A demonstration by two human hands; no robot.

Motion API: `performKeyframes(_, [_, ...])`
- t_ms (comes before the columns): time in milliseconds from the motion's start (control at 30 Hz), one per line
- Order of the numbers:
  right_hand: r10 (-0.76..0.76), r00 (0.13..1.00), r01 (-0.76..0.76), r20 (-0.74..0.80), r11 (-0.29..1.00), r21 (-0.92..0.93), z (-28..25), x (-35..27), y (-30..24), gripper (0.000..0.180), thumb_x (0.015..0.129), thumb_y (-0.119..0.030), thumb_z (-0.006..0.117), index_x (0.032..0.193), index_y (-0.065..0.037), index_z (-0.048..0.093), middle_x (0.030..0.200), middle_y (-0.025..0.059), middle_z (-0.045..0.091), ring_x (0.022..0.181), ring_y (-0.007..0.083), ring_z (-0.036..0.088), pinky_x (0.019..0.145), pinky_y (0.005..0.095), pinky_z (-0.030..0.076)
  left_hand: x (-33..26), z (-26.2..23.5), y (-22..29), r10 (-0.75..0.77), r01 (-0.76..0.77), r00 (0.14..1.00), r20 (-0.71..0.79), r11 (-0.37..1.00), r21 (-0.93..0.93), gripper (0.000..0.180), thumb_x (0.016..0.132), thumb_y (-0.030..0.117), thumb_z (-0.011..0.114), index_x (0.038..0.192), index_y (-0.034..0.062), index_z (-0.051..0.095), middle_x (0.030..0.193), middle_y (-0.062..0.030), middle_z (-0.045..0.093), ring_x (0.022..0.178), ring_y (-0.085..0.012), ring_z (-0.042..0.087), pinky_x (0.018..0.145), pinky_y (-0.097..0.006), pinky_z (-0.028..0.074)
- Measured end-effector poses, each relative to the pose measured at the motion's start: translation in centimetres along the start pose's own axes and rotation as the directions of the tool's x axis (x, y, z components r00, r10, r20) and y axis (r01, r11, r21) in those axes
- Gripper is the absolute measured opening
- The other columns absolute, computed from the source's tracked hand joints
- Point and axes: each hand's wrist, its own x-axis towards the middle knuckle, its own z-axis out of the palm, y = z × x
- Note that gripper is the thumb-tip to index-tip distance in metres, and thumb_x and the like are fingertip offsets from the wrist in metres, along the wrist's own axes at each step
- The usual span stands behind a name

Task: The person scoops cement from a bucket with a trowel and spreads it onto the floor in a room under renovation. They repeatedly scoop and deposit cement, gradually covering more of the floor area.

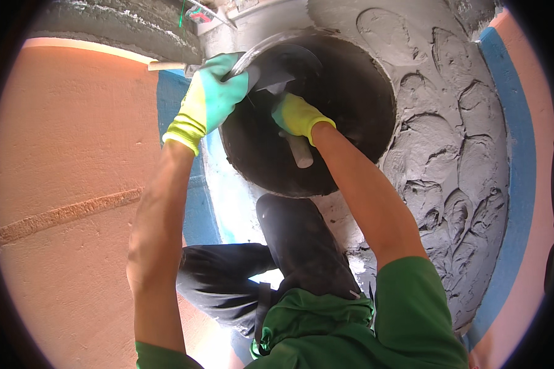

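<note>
A round black tub, tilted, fills the upper middle before my knees. My left hand, in a yellow and mint-green glove, is closed around its upper left rim. Inside the tub, my right hand, gloved alike, grips a trowel. The handle's pale end pokes out below the fist, and a dark blade shows above it near the far rim. Part of the blade blends into the tub's dark inside, so I cannot tell whether mortar lies on it.
Wet grey mortar with curved trowel marks covers the surface at right, bordered by a blue band. An orange wall stands left. A rough concrete ledge and a wooden-handled tool are at upper left.
</note>
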Motion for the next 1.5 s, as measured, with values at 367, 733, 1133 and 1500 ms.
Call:
performKeyframes(367, [0.240, 0.951, -0.195, 0.193, 0.954, -0.228, 0.0, -3.9, -2.2, 0.035, 0.085, -0.010, 0.054, 0.114, 0.004, 0.067, 0.112, 0.0249, 0.068, 0.108, 0.0398, 0.065, 0.092, 0.0457, 0.051, -0.2, 0.6, -0.5, 0.126, -0.122, 0.990, -0.060, 0.990, 0.071, 0.020, 0.086, 0.018, 0.064, 0.092, -0.0014, 0.064, 0.075, 0.0001, 0.049, 0.067, -0.0081, 0.044, 0.062, -0.027, 0.042])
performKeyframes(733, [0.162, 0.978, -0.185, 0.130, 0.963, 0.197, -6.2, -6.7, -2.8, 0.037, 0.094, -0.026, 0.048, 0.106, 0.005, 0.062, 0.074, 0.0161, 0.068, 0.066, 0.0300, 0.068, 0.063, 0.0420, 0.053, -0.2, 0.5, -0.3, 0.083, -0.084, 0.995, -0.053, 0.996, -0.018, 0.016, 0.086, 0.016, 0.061, 0.090, -0.0001, 0.062, 0.073, 0.0008, 0.046, 0.067, -0.0080, 0.041, 0.059, -0.026, 0.040])
performKeyframes(1133, [0.247, 0.969, -0.247, 0.006, 0.969, 0.003, -1.4, -3.5, 0.8, 0.034, 0.090, -0.020, 0.050, 0.108, 0.002, 0.068, 0.102, 0.0238, 0.070, 0.102, 0.0376, 0.067, 0.086, 0.0428, 0.051, -1.3, 0.6, 0.3, 0.036, -0.037, 0.999, -0.023, 0.999, -0.013, 0.024, 0.083, 0.021, 0.065, 0.094, -0.0003, 0.066, 0.073, -0.0048, 0.053, 0.064, -0.0116, 0.047, 0.061, -0.030, 0.045])
performKeyframes(1500, [0.275, 0.929, -0.363, 0.250, 0.816, 0.451, -6.0, -8.5, -1.2, 0.034, 0.089, -0.018, 0.049, 0.110, 0.004, 0.065, 0.086, 0.0221, 0.069, 0.077, 0.0334, 0.069, 0.070, 0.0414, 0.053, -0.9, 0.9, 0.0, 0.187, -0.180, 0.978, -0.092, 0.981, 0.072, 0.021, 0.086, 0.014, 0.066, 0.099, -0.0032, 0.064, 0.082, -0.0056, 0.054, 0.077, -0.0115, 0.046, 0.073, -0.028, 0.044])
